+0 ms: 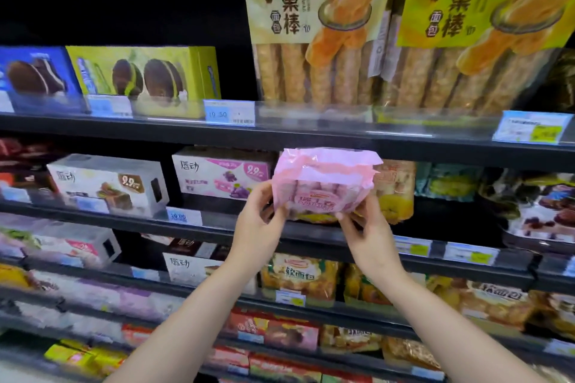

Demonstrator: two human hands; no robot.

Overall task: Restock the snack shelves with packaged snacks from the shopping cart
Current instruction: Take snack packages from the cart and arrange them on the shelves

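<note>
Where boxes crowd: hands (314,227), pink packet (323,183).

I see bright, even light on the fronts of the packs, but the back of the top shelf (124,9) is very dark, almost black. The clear strip along the shelf edge (311,115) shines with white glare. The whole picture is a bit smeary, and the left side is blurriest. The shelves bend and tilt near the edges. Small price tags (229,112) are hard to read.
</note>
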